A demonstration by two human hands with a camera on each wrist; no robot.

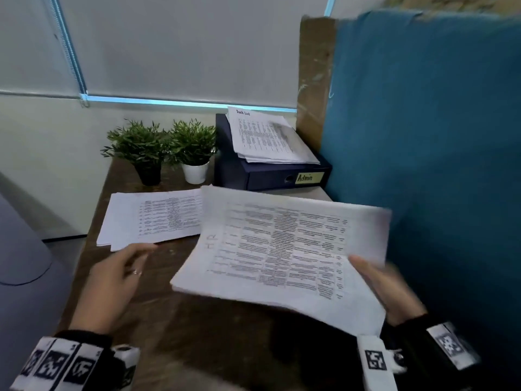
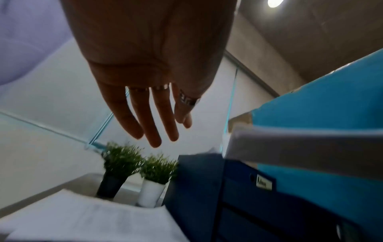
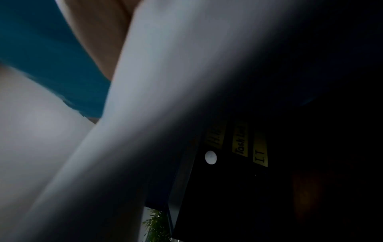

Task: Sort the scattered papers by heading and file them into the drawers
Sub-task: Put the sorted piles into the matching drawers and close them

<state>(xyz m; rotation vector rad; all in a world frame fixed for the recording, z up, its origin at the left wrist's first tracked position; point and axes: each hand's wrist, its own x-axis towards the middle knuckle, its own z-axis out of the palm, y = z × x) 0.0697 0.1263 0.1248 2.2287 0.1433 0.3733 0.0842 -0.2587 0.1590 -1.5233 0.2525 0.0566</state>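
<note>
My right hand [image 1: 375, 280] grips a stack of printed sheets marked "HR" [image 1: 282, 249] by its right edge and holds it above the wooden desk [image 1: 183, 320]. In the right wrist view the underside of these sheets [image 3: 145, 114] fills the frame. My left hand [image 1: 124, 266] hovers over the desk with relaxed straight fingers [image 2: 153, 124] and holds nothing. A second pile of papers [image 1: 152, 218] lies flat on the desk just beyond it. A third pile headed "Task list" [image 1: 265, 139] rests on a dark blue box file labelled "Admin" [image 1: 270, 176].
Two small potted plants, one in a black pot [image 1: 141, 150] and one in a white pot [image 1: 194, 153], stand at the back of the desk. A teal partition [image 1: 428, 136] walls the right side. Yellow labels "HR", "Task List" [image 3: 240, 144] and "IT" show on dark fronts.
</note>
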